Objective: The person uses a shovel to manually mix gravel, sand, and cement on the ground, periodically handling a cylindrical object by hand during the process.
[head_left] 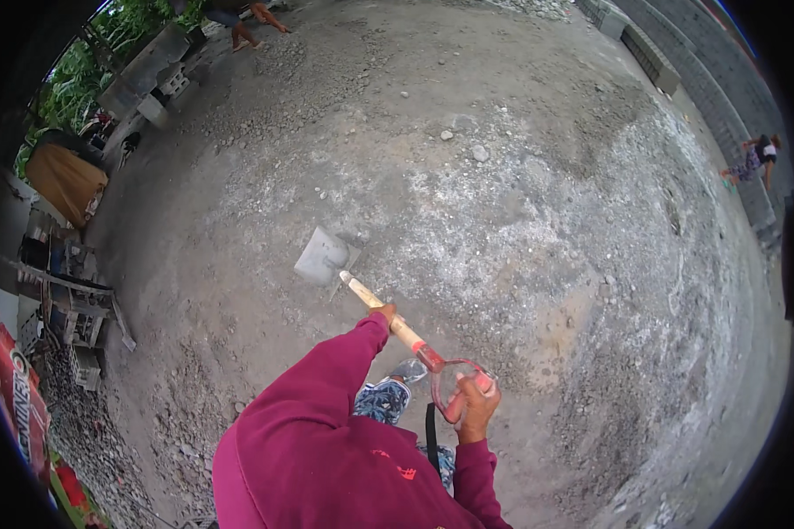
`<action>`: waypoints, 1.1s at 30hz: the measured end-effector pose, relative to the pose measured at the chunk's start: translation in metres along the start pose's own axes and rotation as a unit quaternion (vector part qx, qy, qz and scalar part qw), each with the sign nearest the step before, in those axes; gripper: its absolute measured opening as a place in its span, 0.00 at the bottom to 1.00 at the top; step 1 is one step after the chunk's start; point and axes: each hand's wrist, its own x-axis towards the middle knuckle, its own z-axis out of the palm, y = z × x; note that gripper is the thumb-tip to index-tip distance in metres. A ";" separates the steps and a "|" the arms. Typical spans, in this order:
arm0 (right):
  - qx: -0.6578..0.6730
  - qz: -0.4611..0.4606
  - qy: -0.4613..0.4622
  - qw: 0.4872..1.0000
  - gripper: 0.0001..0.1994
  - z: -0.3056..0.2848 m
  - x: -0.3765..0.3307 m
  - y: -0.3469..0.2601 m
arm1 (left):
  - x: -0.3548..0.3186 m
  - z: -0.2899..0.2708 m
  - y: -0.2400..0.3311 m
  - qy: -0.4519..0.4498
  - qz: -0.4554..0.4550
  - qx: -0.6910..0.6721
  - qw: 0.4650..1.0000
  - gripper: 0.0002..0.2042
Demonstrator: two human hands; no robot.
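Note:
I hold a shovel with a grey metal blade [324, 256], a pale wooden shaft [381, 310] and a red D-shaped handle [454, 377]. My left hand [385, 312] grips the shaft partway down; most of that hand is hidden by my maroon sleeve. My right hand [478, 401] is closed around the red handle near my body. The blade rests low on the grey cement-dusted ground [520, 203], pointing away to the upper left.
Loose stones [479, 152] lie on the ground ahead. Gravel [79, 423] and stacked blocks and frames [71, 300] sit at the left. A person [753, 160] stands by the block wall [723, 97] at the right; another person's legs [247, 22] show at the top.

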 end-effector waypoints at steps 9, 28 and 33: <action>-0.031 0.003 0.309 0.950 0.13 -0.193 -0.177 -0.008 | -0.150 0.073 -0.298 -0.203 -0.193 0.281 0.918 0.18; 0.645 -0.015 0.626 0.437 0.07 -0.465 -0.521 0.387 | -0.334 -0.088 -0.888 -0.309 -0.096 0.765 0.556 0.15; 0.651 -0.015 0.646 0.399 0.07 -0.551 -0.499 0.440 | -0.289 -0.064 -0.994 -0.301 -0.087 0.794 0.520 0.16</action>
